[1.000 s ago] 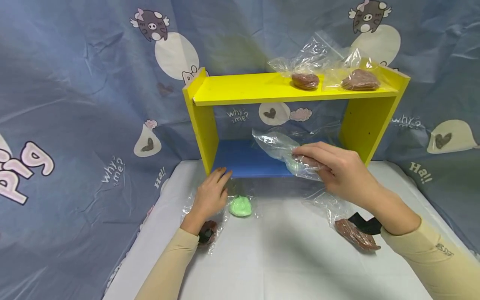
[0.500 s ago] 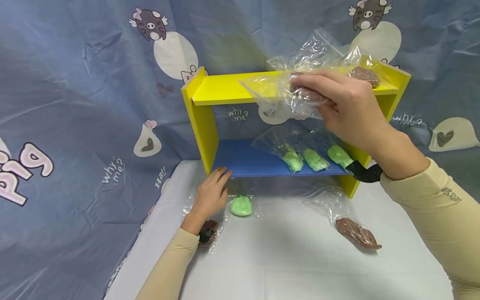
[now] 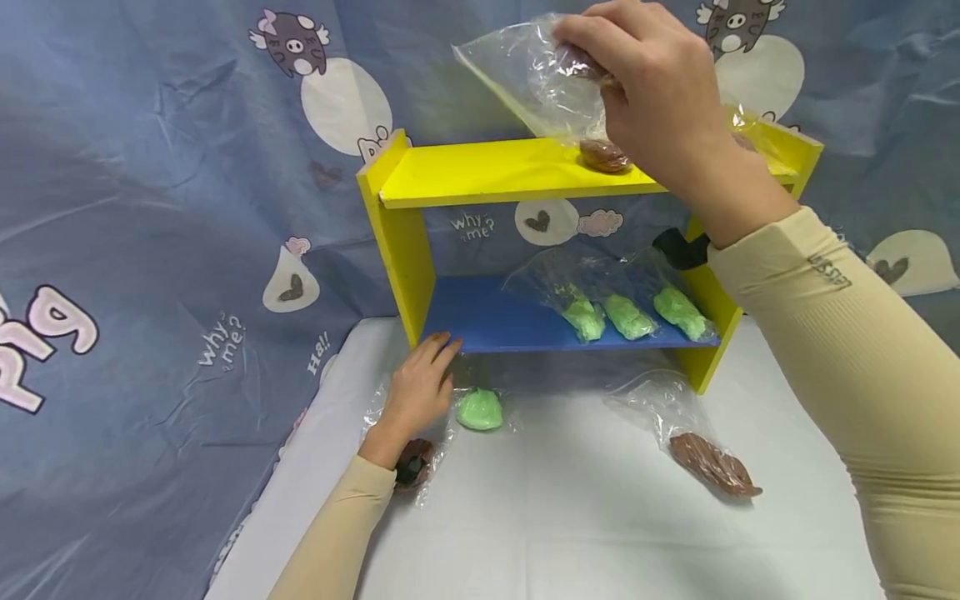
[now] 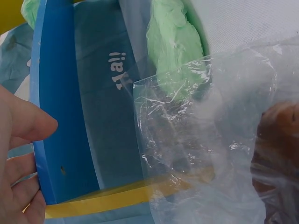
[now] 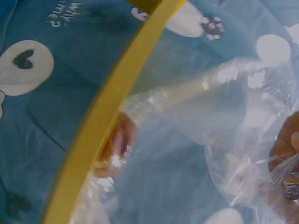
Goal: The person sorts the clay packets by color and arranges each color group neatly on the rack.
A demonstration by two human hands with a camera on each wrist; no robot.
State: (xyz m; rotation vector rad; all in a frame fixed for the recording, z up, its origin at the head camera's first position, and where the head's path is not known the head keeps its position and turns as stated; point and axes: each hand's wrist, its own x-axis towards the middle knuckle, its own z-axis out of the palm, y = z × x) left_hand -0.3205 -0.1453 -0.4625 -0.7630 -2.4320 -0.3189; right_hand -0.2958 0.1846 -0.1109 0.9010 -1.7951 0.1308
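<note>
My right hand (image 3: pixel 660 92) holds up a clear zip bag (image 3: pixel 517 75) with a brown lump in it, above the yellow top board (image 3: pixel 480 171) of a small shelf unit. In the right wrist view the brown lump (image 5: pixel 285 144) shows at the right edge through crinkled plastic. My left hand (image 3: pixel 416 392) grips the front edge of the blue lower shelf (image 3: pixel 487 321) near its left end. In the left wrist view its thumb (image 4: pixel 35 122) lies against the blue board, its other fingers over the edge.
Bagged brown lumps (image 3: pixel 603 156) sit on the top board, partly behind my right hand. Three bagged green lumps (image 3: pixel 630 317) lie on the blue shelf. On the white table (image 3: pixel 585 517) are a green lump (image 3: pixel 480 409) and brown lumps (image 3: pixel 712 463) in bags.
My right hand has let go of a green lump's bag at the blue shelf, taken a brown lump's bag from the top board and lifted it. The left hand stays put.
</note>
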